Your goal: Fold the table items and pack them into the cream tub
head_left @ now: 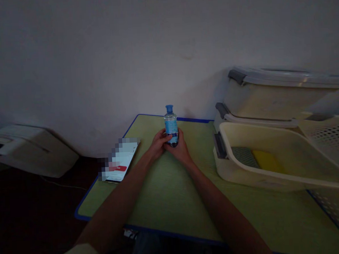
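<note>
A clear bottle [171, 127] with a blue cap and a blue label stands upright between my two hands, over the far middle of the green table [167, 199]. My left hand [159, 143] is closed around its left side, the thumb lying across the lower label. From the right, my right hand [181, 149] wraps the bottle's lower part, its fingers partly hidden behind it. Whether the bottle's base touches the tabletop, I cannot tell.
Left of my forearms lies a tablet or phone [125, 156] with a lit, partly blurred screen. An open cream bin [257, 179] at right holds a grey-green item and a yellow item [265, 160]. Behind it are stacked lidded boxes [273, 99]. A white appliance [31, 149] stands far left.
</note>
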`<action>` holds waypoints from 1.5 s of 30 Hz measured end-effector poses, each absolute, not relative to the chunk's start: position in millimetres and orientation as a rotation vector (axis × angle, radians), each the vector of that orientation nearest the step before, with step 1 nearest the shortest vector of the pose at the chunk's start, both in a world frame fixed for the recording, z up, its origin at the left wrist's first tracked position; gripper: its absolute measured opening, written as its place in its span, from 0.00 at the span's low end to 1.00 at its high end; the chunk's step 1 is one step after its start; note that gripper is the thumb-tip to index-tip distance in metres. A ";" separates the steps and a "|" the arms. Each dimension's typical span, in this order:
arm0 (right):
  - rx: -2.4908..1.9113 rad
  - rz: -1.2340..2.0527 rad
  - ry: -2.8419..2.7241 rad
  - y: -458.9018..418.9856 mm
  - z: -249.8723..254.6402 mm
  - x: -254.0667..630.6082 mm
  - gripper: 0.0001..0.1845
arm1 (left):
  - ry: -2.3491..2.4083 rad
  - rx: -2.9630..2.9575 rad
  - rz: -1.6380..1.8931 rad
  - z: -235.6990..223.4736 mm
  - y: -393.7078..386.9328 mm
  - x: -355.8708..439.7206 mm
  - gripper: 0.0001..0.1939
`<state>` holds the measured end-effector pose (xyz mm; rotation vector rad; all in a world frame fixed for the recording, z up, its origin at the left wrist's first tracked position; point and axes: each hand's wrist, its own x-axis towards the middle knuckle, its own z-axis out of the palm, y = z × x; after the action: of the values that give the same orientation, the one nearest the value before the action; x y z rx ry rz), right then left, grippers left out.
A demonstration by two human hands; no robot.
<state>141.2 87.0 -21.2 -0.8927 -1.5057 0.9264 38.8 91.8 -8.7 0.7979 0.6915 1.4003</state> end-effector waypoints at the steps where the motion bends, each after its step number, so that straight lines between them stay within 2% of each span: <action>1: -0.871 0.936 -1.502 86.8 -20.9 141.2 0.42 | 0.676 0.788 1.398 -8.7 92.0 38.6 0.22; 17: -0.722 1.039 -1.505 83.5 -14.3 142.4 0.47 | 0.620 0.688 1.392 -2.4 89.5 37.1 0.10; 25: -0.744 1.053 -1.559 81.1 -13.8 143.3 0.50 | 0.702 0.612 1.354 -0.6 89.9 36.6 0.08; 36: -0.723 1.016 -1.674 80.9 -16.4 146.5 0.50 | 0.718 0.504 1.318 6.1 88.3 41.3 0.23; 45: -0.663 1.036 -1.713 79.0 -17.8 146.0 0.41 | 0.764 0.641 1.381 -1.9 86.3 38.6 0.19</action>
<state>146.0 79.0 -17.8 -0.6630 -1.7127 1.0359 38.6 86.3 -1.9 0.6412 0.7644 1.3810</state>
